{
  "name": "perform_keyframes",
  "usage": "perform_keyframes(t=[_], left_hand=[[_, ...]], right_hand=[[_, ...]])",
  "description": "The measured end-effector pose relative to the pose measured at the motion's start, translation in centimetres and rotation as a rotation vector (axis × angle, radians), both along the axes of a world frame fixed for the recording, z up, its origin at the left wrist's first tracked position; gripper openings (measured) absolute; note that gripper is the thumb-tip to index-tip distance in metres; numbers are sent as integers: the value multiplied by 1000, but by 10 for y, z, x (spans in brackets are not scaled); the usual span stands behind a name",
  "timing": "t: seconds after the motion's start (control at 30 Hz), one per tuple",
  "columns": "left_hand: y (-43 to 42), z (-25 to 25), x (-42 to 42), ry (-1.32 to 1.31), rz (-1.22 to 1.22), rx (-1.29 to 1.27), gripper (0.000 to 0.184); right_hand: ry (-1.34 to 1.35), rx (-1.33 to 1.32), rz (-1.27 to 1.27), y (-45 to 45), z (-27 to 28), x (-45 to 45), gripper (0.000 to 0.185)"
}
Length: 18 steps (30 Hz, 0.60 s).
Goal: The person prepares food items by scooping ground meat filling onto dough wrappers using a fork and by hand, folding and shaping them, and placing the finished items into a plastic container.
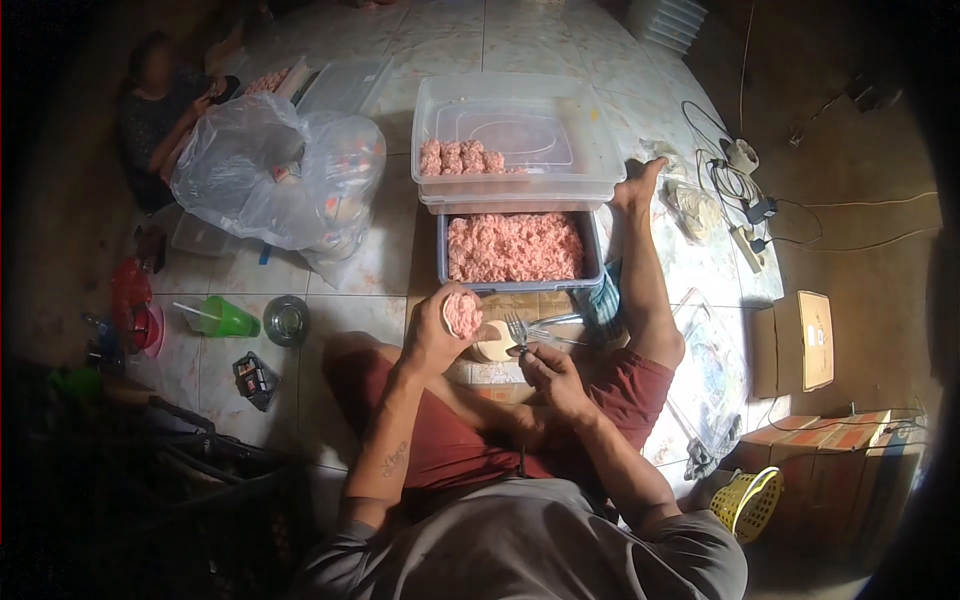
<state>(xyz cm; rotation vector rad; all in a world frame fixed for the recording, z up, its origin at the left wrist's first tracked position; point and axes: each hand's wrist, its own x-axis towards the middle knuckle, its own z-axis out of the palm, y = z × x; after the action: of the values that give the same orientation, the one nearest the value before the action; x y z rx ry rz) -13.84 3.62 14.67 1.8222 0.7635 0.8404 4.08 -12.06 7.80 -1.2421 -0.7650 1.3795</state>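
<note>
My left hand (430,335) is cupped around a round dough wrapper heaped with pink minced meat (463,314). A metal fork (516,328) is in my right hand (555,378), its tines pointing up and away from me. Between my hands, a pale stack of round wrappers (492,347) lies low in front of me, partly covered by my left hand. Just beyond is a dark blue tub (441,255) full of loose minced meat (515,248). Behind it, a clear plastic box (605,150) holds several meat-filled dumplings (460,157) along its near left side.
A green cup (230,318), a glass dish (287,320) and a small black packet (257,380) stand to the left. Big plastic bags (240,175) lie near another person (165,110). Cables (735,180), a cardboard box (803,343) and a yellow basket (748,503) are on the right.
</note>
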Motion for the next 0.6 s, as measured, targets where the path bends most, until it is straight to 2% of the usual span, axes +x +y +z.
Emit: perform_keyframes(t=[0.07, 0.13, 0.2, 0.23, 0.27, 0.33, 0.37, 0.4, 0.47, 0.5, 0.53, 0.6], left_hand=[[-3, 1, 3, -97, 15, -46, 50], [-7, -7, 9, -198, 26, -90, 47], [-11, -34, 15, -247, -122, -272, 40], [-16, -45, 18, -120, -131, -191, 35], [-19, -45, 23, -122, -129, -193, 35], [-22, -44, 30, -151, 188, -79, 36], [-21, -29, 25, -12, 196, -72, 39], [-16, -32, 20, -13, 197, -72, 39], [-10, -36, 9, -278, 49, -183, 45], [-7, -36, 8, -318, 12, -251, 47], [-6, -34, 8, -318, 13, -250, 47], [-6, -17, 10, -185, -13, -78, 44]], right_hand=[[227, -64, -2, -1, 6, -7, 25], [253, -66, 32, 1, 1, -8, 23], [23, 156, -1, 11, -1, -24, 21], [-132, 301, -100, 16, 3, -36, 17], [-134, 298, -98, 19, 10, -31, 17], [-848, 250, -41, 21, 20, -18, 15], [-761, 263, -90, 17, 28, -15, 12], [-762, 264, -89, 14, 27, -11, 12], [-375, 62, -103, -2, 21, -7, 12], [-235, -36, -67, -7, 16, -4, 12], [-234, -35, -66, -10, 12, -5, 12], [-17, 14, -12, -12, 8, -9, 13]])
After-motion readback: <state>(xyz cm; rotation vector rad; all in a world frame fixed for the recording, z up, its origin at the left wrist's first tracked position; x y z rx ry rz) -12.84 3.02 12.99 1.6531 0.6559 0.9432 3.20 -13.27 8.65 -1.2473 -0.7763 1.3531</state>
